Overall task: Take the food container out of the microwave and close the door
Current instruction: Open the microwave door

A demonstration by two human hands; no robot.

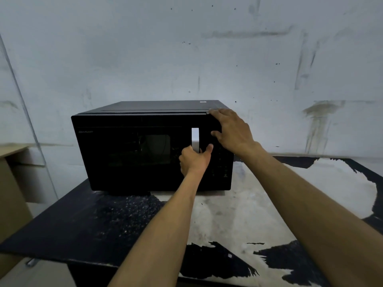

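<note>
A black microwave (128,150) stands at the back of the table with its door shut. My left hand (193,160) is wrapped around the lower part of the silver door handle (195,137). Resting flat on the microwave's top right corner is my right hand (232,129), fingers spread over the edge above the control panel (222,164). The dark door window shows only a dim pale shape (157,145) inside; whether that is the food container cannot be made out.
The microwave sits on a worn black and white table (238,214) against a scuffed pale wall. A beige cabinet or box (10,183) stands at the left, beside the table's edge.
</note>
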